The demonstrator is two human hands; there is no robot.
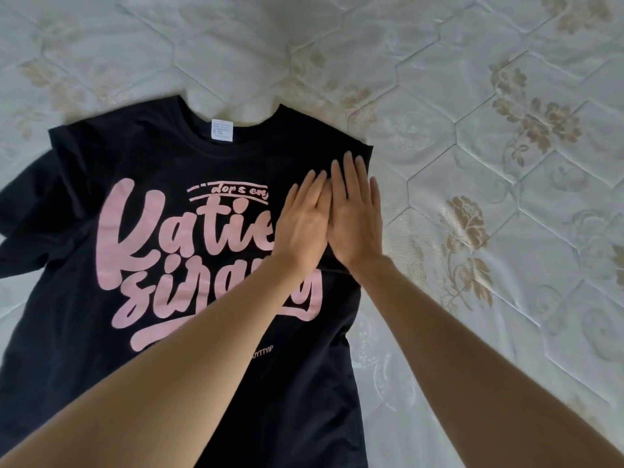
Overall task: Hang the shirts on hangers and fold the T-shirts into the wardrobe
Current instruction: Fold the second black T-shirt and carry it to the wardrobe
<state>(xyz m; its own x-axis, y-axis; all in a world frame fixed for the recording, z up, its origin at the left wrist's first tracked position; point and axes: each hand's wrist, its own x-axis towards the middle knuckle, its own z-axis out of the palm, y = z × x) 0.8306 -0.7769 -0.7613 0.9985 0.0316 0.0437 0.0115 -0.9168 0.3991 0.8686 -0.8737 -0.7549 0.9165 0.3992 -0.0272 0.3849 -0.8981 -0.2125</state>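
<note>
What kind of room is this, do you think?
Probably a bedroom: a black T-shirt lies spread on a quilted mattress with a floral pattern, and both hands, left hand and right hand, press it flat.

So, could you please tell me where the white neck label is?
In the head view, the white neck label sits inside the black T-shirt's collar, upper left of centre, above the pink lettering.

This looks like a bedroom in a home: the whole view is filled by a bare mattress (472, 96), white and quilted in hexagon panels with woven beige flowers, and a black T-shirt (84, 163) with pink lettering lies spread flat on it.
</note>
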